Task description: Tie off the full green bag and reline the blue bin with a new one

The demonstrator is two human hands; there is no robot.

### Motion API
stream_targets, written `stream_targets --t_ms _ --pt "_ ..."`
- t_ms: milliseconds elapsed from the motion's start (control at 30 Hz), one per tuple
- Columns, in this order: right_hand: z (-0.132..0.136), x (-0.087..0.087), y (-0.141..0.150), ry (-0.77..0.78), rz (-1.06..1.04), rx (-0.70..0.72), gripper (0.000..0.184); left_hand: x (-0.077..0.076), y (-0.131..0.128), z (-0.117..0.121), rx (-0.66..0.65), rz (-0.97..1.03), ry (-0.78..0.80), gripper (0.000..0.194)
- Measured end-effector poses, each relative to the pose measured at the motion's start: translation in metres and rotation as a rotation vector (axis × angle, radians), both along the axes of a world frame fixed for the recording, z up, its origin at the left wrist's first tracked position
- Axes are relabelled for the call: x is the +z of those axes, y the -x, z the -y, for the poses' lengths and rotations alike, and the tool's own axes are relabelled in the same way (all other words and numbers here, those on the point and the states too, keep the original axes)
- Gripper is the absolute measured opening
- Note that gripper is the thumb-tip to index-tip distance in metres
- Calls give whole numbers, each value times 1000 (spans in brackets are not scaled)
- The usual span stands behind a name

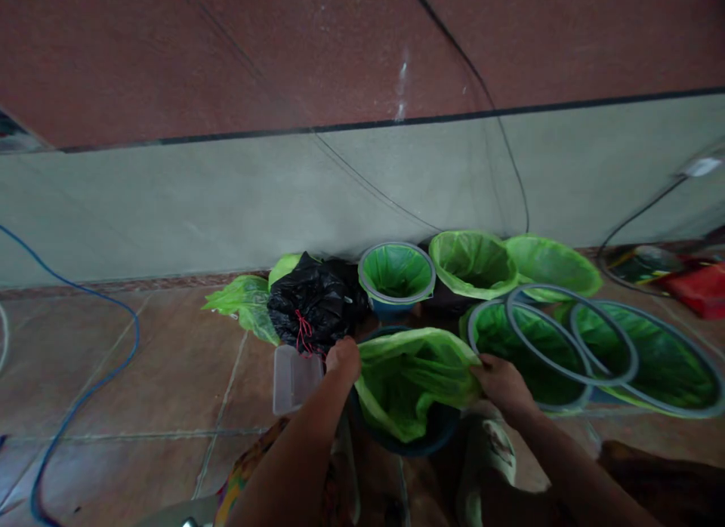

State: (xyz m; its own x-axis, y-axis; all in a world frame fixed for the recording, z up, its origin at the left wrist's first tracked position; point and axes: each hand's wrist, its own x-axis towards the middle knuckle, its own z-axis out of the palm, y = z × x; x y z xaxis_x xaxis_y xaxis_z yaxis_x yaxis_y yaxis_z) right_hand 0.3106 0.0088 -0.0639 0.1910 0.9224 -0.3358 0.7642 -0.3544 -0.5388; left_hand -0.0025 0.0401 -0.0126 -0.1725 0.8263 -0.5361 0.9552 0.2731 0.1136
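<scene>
Head view: the right hand (503,385) pinches the edge of a thin green plastic liner (413,380), which sags into a dark blue bucket (439,430) on the tiled floor (141,376). The left hand (343,359) is closed at the opposite edge, its grip hidden. The film looks light, soft and slippery, best gathered at the rim. Other lined buckets (396,274) and a loose grey hoop (566,374) lie just beyond.

Tiled floor (141,361), along foot of wall (226,210): lined buckets (395,274) in a row; knotted plastic bag (311,304) at their left; plastic tub (297,380) before the bag.
</scene>
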Motion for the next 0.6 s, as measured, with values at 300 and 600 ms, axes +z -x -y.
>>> stream_targets --t_ms 300,600 --pt "24 23 -31 253 495 251 32 -3 10 4 22 -63 -14 36" --pt "-10 59 80 -95 224 577 48 -2 0 5 -107 -77 -92 37"
